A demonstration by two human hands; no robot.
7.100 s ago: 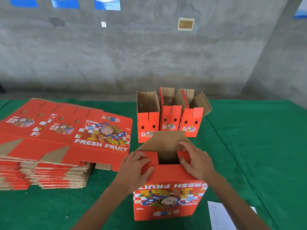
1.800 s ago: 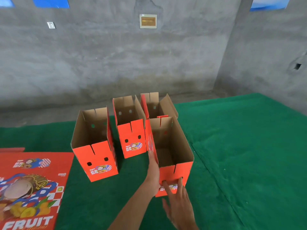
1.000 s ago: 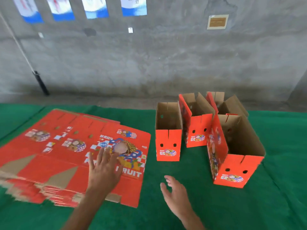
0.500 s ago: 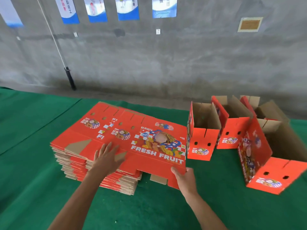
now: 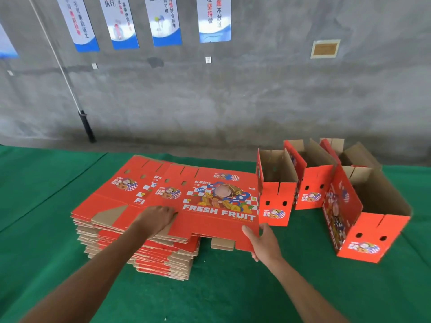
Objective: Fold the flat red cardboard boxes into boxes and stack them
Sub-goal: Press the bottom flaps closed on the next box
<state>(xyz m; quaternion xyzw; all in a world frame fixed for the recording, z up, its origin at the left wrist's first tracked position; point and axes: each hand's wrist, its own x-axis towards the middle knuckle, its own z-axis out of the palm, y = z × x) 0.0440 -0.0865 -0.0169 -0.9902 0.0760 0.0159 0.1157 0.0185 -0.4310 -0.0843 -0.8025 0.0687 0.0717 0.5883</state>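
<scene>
Here the top flat box [image 5: 210,201] is lying on the stack of flats [image 5: 140,248], skewed so its right corner is overhanging the green table [image 5: 233,287] — likely to give a free edge to grab. The right hand [image 5: 263,243] is pinching that corner, thumb on top. The left hand [image 5: 156,217] is resting palm-down at the blank's left edge, fingers hidden, so I cannot tell its grip. Four folded boxes [image 5: 275,197] are standing alongside, near enough for stacking.
</scene>
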